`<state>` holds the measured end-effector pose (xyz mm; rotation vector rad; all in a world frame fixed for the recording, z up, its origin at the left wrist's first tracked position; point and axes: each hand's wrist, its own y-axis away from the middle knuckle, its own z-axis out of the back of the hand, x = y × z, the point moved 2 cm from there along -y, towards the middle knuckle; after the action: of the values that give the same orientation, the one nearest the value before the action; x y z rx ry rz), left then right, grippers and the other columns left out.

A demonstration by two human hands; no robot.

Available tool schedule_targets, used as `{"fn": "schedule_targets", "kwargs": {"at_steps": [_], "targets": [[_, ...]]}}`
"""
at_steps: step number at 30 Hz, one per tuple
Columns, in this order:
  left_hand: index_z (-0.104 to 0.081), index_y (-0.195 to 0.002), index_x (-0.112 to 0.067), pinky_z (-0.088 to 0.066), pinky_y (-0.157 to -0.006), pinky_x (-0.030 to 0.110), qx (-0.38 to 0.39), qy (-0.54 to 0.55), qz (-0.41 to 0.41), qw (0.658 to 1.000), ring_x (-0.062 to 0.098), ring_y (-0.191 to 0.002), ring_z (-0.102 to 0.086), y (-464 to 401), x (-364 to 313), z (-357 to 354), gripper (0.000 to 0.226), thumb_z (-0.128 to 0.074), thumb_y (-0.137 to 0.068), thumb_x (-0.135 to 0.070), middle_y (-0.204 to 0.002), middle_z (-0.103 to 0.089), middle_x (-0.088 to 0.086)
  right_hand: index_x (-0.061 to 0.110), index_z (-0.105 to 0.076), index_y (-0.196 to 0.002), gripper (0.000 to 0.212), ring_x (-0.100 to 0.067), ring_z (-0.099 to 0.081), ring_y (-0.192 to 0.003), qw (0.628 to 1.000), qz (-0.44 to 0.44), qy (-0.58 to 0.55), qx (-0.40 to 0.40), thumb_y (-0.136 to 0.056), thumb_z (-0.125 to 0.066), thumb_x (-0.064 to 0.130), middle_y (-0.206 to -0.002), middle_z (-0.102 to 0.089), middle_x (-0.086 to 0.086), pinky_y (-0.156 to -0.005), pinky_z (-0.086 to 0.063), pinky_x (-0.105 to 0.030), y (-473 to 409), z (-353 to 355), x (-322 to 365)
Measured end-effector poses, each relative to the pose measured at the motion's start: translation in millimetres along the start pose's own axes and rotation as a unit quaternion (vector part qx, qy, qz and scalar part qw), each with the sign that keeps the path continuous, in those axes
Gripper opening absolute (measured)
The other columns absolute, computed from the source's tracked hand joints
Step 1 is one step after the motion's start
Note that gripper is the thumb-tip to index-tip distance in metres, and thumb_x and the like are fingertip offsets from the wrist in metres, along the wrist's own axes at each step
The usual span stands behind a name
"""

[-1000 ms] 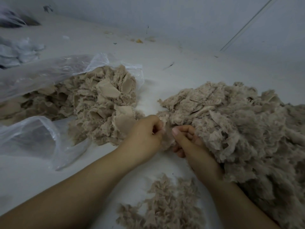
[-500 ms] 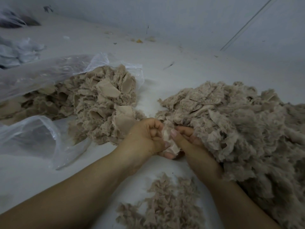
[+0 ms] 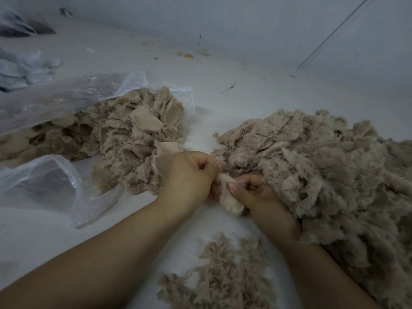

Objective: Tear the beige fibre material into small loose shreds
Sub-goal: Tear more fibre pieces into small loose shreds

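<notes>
**Shredding well under way, plenty still in the bag**

A large heap of torn shreds [image 3: 323,175] fills the right of the white floor [image 3: 256,101], and a smaller scatter of shreds [image 3: 223,279] lies near, between the forearms. On the left, untorn beige pieces [image 3: 124,148] spill from a clear plastic bag [image 3: 55,103], so much appears left to do. Between the piles, the left hand [image 3: 189,175] and right hand [image 3: 254,192] meet knuckle to knuckle, fingers curled, each pinching one beige fibre piece [image 3: 229,197], seemingly ready to pull it apart.
</notes>
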<state>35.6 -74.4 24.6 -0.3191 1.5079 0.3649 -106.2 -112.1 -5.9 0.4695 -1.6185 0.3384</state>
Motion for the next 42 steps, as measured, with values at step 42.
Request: {"fn": "schedule_targets", "kwargs": {"at_steps": [42], "targets": [[-0.061, -0.07, -0.002, -0.035, -0.037, 0.024, 0.064, 0.041, 0.006, 0.997, 0.022, -0.038, -0.044, -2, -9, 17, 0.027, -0.061, -0.094, -0.014, -0.061, -0.061, 0.019, 0.004, -0.074, -0.096, 0.024, -0.034, -0.065, -0.103, 0.997, -0.012, -0.005, 0.076, -0.086, -0.058, -0.011, -0.099, -0.073, -0.018, -0.093, -0.052, -0.045, 11, 2, -4]]}}
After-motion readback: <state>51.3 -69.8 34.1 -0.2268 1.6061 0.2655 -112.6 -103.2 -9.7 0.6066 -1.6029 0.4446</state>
